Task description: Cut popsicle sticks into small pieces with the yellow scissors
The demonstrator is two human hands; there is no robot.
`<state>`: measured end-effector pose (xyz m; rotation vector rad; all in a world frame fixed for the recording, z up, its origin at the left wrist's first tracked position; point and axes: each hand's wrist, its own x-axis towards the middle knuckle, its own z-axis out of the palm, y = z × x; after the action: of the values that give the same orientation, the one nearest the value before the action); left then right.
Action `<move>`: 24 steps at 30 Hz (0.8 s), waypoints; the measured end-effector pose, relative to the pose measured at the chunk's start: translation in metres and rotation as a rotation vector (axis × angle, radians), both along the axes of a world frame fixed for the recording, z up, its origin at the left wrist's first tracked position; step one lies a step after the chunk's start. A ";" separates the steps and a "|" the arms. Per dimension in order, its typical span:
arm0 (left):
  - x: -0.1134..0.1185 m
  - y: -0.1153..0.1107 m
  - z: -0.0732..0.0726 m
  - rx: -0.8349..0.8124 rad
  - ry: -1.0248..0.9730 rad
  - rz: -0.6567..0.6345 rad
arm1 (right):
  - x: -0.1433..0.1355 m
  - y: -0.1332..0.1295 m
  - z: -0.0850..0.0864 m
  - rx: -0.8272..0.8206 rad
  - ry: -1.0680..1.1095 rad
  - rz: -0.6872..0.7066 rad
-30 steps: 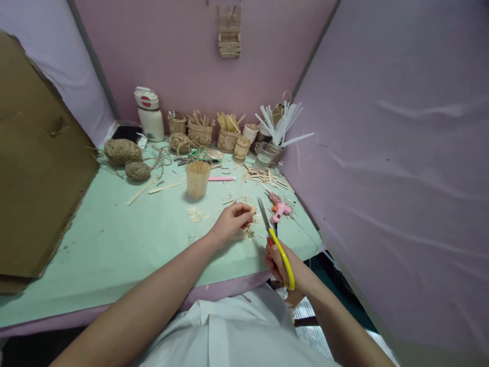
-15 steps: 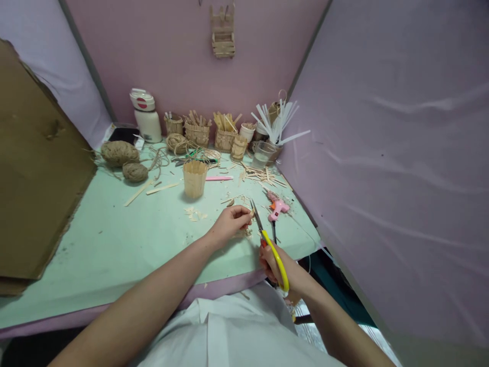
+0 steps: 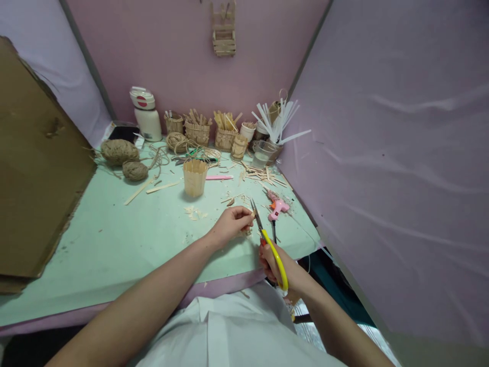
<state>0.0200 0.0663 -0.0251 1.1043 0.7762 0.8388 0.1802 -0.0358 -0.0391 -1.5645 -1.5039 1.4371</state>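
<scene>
My left hand [image 3: 234,224] pinches a small piece of wooden stick [image 3: 252,214] between thumb and fingers, just above the table. Beside it, my right hand [image 3: 273,262] grips yellow-handled scissors [image 3: 275,257], their blades pointing away from me and reaching the wood piece. Whether the blades touch the wood I cannot tell. Pale wood shavings [image 3: 194,213] lie left of my left hand, and more scraps lie partly hidden beneath it. A cup made of wooden strips [image 3: 194,178] stands upright beyond my hands. To the right of the scissors rests a pink glue gun [image 3: 278,206].
Balls of twine [image 3: 119,152] and a white bottle [image 3: 148,120] stand at the back left. Several small holders with sticks [image 3: 197,133] line the back wall, with white glue sticks [image 3: 278,122] at the right. Cardboard [image 3: 38,168] borders the left side; loose sticks [image 3: 263,175] lie back right.
My left hand has shifted very slightly to the right, bringing the wood piece closer to the scissor blades. The other things stay in place.
</scene>
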 end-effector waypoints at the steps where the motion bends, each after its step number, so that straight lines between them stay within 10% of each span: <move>1: 0.000 0.000 0.000 -0.005 0.000 -0.002 | -0.001 0.000 0.001 -0.004 0.003 -0.005; 13: -0.001 0.001 0.002 -0.024 0.038 -0.018 | -0.006 -0.003 0.020 0.106 -0.152 -0.020; 24: -0.003 0.002 0.003 -0.041 0.014 -0.061 | 0.002 -0.003 0.004 0.200 -0.150 -0.045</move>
<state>0.0166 0.0687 -0.0218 1.0930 0.7648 0.7615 0.1825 -0.0391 -0.0356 -1.6006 -1.6318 1.1276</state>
